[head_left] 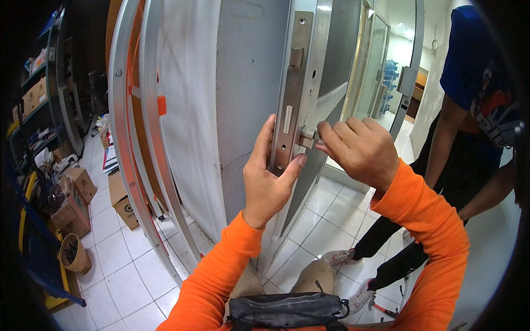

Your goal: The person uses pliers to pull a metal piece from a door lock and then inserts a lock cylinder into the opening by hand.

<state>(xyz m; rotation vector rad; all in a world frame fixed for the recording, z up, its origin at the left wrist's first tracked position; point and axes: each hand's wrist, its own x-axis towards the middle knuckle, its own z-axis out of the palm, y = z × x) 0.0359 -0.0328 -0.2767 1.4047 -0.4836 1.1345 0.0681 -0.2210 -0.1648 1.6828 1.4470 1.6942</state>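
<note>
Left hand (270, 190), half-curled, clasps the lock plate (284, 140) low, likely to steady it; right hand (364, 149), fingers bunched, pinches the cylinder (307, 137), contact partly hidden.

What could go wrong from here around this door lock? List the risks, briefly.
1. The right hand has only its fingertips at the metal cylinder, which might slip and drop to the tiled floor.
2. The left hand grips the lock plate with its thumb just below the cylinder, so it could get pinched.
3. A red and black item beside a co-worker's shoe might trip someone.
</note>
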